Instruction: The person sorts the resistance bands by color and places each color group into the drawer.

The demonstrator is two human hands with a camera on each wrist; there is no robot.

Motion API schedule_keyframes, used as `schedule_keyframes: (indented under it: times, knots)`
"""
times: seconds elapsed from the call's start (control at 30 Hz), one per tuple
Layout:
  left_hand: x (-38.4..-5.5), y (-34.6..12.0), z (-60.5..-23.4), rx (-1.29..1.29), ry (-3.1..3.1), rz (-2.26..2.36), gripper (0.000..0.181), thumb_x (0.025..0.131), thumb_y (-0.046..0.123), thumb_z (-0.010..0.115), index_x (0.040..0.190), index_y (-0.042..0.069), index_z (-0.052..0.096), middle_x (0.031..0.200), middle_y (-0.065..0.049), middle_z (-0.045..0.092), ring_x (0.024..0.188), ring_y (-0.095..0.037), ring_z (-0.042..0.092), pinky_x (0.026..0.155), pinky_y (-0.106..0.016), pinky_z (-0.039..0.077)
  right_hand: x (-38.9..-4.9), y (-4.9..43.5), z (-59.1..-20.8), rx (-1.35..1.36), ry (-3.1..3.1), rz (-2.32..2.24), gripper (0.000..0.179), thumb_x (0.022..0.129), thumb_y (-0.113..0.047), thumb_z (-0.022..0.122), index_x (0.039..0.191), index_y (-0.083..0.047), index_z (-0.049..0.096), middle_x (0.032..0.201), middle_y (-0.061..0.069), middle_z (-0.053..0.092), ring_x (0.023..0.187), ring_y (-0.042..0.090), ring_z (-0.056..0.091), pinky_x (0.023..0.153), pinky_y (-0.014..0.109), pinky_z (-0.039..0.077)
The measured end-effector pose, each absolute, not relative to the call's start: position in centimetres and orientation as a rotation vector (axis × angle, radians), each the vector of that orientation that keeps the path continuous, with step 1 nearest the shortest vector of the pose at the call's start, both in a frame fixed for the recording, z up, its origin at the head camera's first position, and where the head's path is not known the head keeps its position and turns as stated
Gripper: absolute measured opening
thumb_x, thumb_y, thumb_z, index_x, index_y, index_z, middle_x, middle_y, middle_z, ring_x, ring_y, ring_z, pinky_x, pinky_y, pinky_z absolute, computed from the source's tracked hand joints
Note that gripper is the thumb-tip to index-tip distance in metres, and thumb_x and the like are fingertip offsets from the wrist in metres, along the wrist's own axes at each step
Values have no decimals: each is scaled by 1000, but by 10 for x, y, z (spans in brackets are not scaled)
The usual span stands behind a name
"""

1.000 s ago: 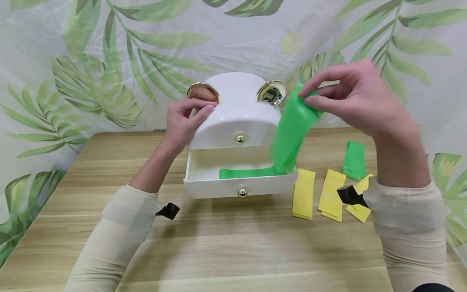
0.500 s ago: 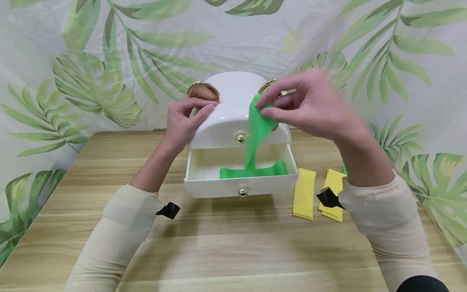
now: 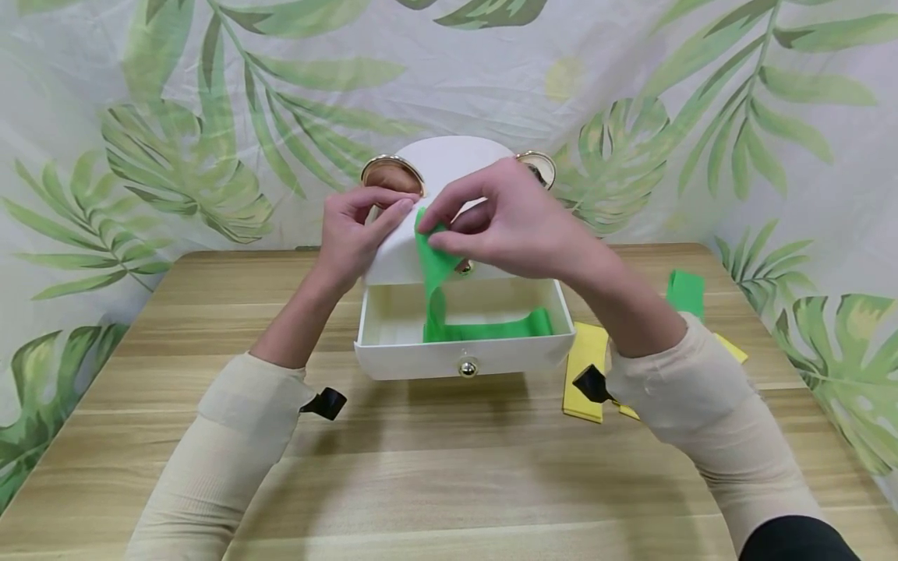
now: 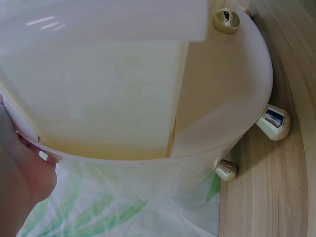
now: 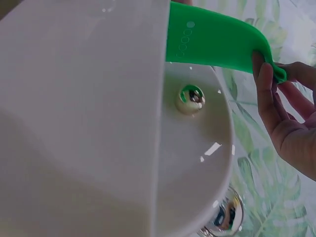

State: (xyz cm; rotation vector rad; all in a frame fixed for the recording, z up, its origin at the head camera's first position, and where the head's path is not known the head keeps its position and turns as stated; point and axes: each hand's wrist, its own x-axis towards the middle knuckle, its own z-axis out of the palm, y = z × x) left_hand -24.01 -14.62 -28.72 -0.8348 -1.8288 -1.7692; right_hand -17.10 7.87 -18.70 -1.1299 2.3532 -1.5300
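Observation:
A white drawer box point(image 3: 459, 152) with gold-rimmed ears stands on the table, its lower drawer point(image 3: 400, 361) pulled out. My left hand point(image 3: 352, 232) holds the box's upper left side by the ear, thumb on the white shell; in the left wrist view only part of this hand point(image 4: 24, 170) shows. Above the drawer's left part, my right hand point(image 3: 515, 222) pinches the upper end of a flat green band point(image 3: 436, 273), perhaps a resistance band. The band hangs down into the drawer, where green material point(image 3: 498, 330) lies along the front. The right wrist view shows printed marks on the band point(image 5: 212, 39).
Yellow folded bands point(image 3: 586, 366) lie right of the drawer, some partly hidden by my right forearm. A green folded band point(image 3: 685, 293) lies farther right. A leaf-print cloth point(image 3: 281, 117) hangs behind the wooden table point(image 3: 449, 491).
My right hand has moved left and down from the box's right side, carrying the green band's upper end across to the drawer's left part. My left hand stays at the box.

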Motion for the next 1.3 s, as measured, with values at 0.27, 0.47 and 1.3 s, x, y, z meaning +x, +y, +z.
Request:
schedule_keyframes:
  times: [0.27, 0.47, 1.3]
  knots:
    - [-241, -147, -288, -855, -1805, -1783, 13, 90, -9, 70, 91, -2, 81, 91, 3, 79, 89, -12, 65, 77, -22, 49, -170, 63, -205, -1193, 2386, -1467, 9, 90, 3, 74, 98, 4, 78, 91, 9, 77, 73, 20, 75, 72, 32, 60]
    - [-241, -145, -287, -827, -1833, -1755, 10, 90, -9, 70, 93, -6, 80, 91, 7, 79, 90, -11, 66, 74, -21, 49, -163, 76, -219, -1182, 2533, -1192, 7, 90, -5, 78, 96, -3, 81, 85, 1, 78, 76, 9, 74, 77, 27, 59]
    - [-240, -145, -287, -790, -1859, -1750, 14, 91, -4, 72, 96, -17, 74, 91, 11, 77, 90, -10, 66, 73, -19, 49, -168, 134, -255, -934, 2678, -966, 6, 86, -3, 82, 91, -1, 81, 79, 2, 75, 72, 15, 69, 69, 33, 58]
